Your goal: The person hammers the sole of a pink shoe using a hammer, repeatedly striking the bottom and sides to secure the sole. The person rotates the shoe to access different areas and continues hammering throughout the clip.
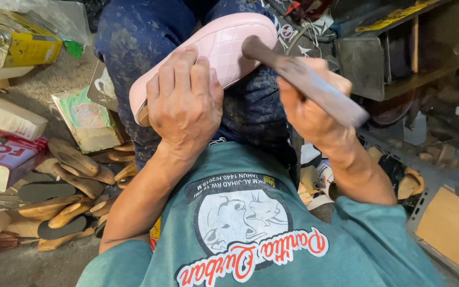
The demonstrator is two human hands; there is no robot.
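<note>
A pink quilted shoe insole (224, 45) lies tilted across my lap on dark blue trousers. My left hand (184, 101) presses down on its near end, fingers wrapped over the edge. My right hand (309, 109) grips the worn wooden handle of a hammer (304, 77). The hammer's head rests against the far right edge of the pink insole.
Wooden and black sole pieces (67, 188) are piled on the floor at my left, beside cardboard boxes (6, 114) and a printed packet (88, 119). A metal shelf frame (399, 58) and scraps stand at my right. A brown board (455, 228) lies at the lower right.
</note>
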